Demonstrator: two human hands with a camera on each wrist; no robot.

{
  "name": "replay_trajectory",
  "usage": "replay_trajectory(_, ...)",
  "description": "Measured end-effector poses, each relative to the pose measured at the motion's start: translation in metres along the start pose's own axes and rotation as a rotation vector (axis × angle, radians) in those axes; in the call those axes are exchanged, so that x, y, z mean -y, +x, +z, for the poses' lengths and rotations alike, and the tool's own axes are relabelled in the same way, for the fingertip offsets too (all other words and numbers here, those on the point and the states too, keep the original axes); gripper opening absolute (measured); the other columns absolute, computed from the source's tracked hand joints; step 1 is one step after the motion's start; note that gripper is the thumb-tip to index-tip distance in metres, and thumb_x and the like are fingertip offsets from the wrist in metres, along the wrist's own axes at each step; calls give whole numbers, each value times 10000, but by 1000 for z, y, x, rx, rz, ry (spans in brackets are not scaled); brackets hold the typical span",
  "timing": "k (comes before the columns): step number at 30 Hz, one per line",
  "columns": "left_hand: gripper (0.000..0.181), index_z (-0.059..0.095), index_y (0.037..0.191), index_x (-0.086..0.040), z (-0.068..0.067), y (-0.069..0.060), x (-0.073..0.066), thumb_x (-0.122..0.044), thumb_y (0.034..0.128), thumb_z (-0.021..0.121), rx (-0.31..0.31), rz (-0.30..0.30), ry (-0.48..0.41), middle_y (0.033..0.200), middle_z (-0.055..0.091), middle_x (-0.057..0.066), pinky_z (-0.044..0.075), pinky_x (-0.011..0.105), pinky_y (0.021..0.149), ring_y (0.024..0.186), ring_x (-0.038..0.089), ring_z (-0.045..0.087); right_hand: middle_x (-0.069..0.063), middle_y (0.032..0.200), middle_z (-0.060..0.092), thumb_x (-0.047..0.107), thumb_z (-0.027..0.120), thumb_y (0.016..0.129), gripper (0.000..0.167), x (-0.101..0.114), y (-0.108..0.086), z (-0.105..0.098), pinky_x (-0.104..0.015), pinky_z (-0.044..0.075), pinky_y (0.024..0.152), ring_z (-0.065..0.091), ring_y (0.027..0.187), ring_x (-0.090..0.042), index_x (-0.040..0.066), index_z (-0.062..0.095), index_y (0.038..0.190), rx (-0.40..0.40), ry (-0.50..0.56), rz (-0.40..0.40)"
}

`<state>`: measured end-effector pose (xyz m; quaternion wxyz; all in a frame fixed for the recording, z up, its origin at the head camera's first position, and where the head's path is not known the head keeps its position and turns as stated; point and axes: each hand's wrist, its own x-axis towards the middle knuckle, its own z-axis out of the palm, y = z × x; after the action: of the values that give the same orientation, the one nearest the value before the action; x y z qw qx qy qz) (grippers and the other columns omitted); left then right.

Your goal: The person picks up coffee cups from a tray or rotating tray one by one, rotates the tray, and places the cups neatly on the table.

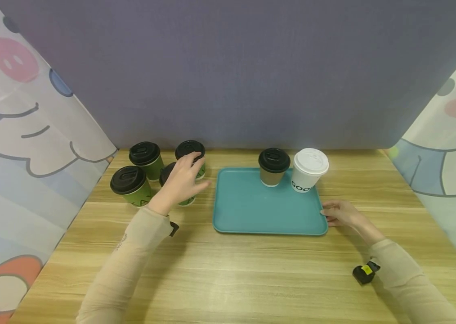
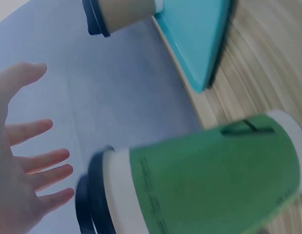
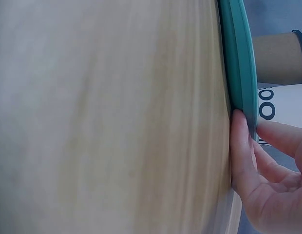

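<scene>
Your left grip (image 1: 181, 180) has its fingers and thumb spread well apart, with nothing held between them; it hovers over the green cups at the left, its fingertips near the black lid (image 2: 96, 195) of one green cup (image 2: 209, 180). Whether a fingertip touches that lid, you cannot tell. Your right grip (image 1: 341, 213) is closed in a pinch on the right edge of the tray (image 1: 268, 211), near its front corner, with the thumb and fingers on opposite sides of the rim.

Handling, as judged by eye: expect the green cup to be stiff enough to stand but yielding under a hard squeeze, and light if empty; its contents are hidden. Take hold round the body, just below the lid, where your fingers can wrap the wall; the lid looks smooth and may slip or come loose. The tray appears rigid and sleek, and its raised rim offers you the surest purchase.

Farther out, four green cups stand upright on the desk (image 1: 252, 279), left of the tray and apart from it. On the tray, toward its back right, stand a tan cup (image 1: 271, 177) and a taller white cup (image 1: 302, 180). A grey panel (image 1: 244, 76) rises behind the desk.
</scene>
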<state>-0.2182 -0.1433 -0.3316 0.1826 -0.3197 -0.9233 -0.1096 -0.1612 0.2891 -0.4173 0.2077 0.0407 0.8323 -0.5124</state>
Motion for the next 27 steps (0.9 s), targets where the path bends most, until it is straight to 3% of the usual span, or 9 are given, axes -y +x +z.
replay_trajectory(6, 611, 449, 1258, -11, 7, 15, -13, -343, 784, 646, 22, 32, -16, 1256, 393, 234, 256, 479, 992, 1158, 360, 386, -84, 810, 544, 82, 513, 868, 522, -1, 0, 0, -270, 515, 647, 551, 688, -108, -223, 294, 1230, -4, 4, 0)
replay_trajectory(15, 606, 445, 1268, -32, 19, 33, -30, -380, 800, 609, 111, 7, -38, 1281, 395, 204, 266, 495, 983, 1173, 345, 377, -94, 827, 549, 85, 511, 880, 521, 1, 0, 0, -273, 515, 648, 550, 695, -106, -227, 287, 1233, 2, -10, -3)
replay_trajectory(22, 601, 442, 1259, -26, 29, 47, -41, -393, 808, 594, 136, 48, -39, 1266, 411, 206, 307, 480, 955, 1154, 341, 401, -95, 836, 548, 83, 508, 876, 519, 0, 0, 0, -274, 514, 655, 554, 700, -109, -223, 289, 1233, 1, -3, -5)
replay_trajectory(27, 624, 417, 1287, -30, 34, 58, -50, -425, 826, 559, 211, 34, -41, 1305, 372, 192, 271, 485, 983, 1198, 326, 358, -95, 839, 555, 85, 510, 874, 519, -2, 1, -1, -276, 514, 661, 560, 703, -109, -219, 292, 1234, 0, 7, -1)
